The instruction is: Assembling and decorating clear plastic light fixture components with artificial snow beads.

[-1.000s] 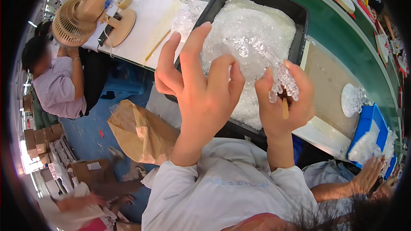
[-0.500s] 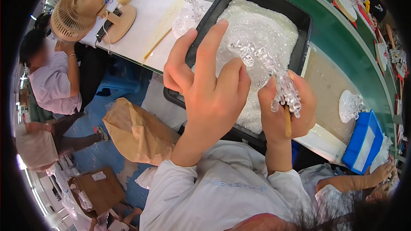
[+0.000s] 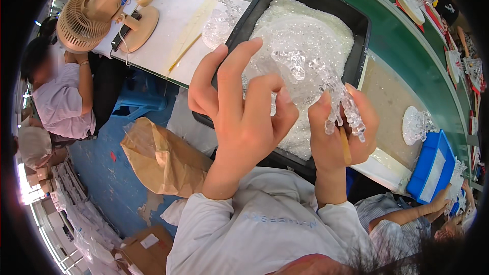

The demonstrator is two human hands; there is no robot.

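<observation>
My right hand is closed round a thin wooden stick and the lower end of a clear, knobbly branch-like piece. The piece tilts up and left over a black tray. White, glittering granules fill the tray, and a round clear disc shape shows behind the piece. My left hand hovers over the tray's left side, beside the clear piece. Its thumb and forefinger curl together in a pinch while other fingers reach up; what lies in the pinch is hidden.
Left of the tray are another clear ornament, a thin yellowish stick and a beige fan. A brown paper bag stands below. At right are a clear ornament, a blue bin and a co-worker's arm.
My left hand has shifted slightly left and down. The clear piece in my right hand has turned a little. The background at lower left has shifted, and a person there has moved.
</observation>
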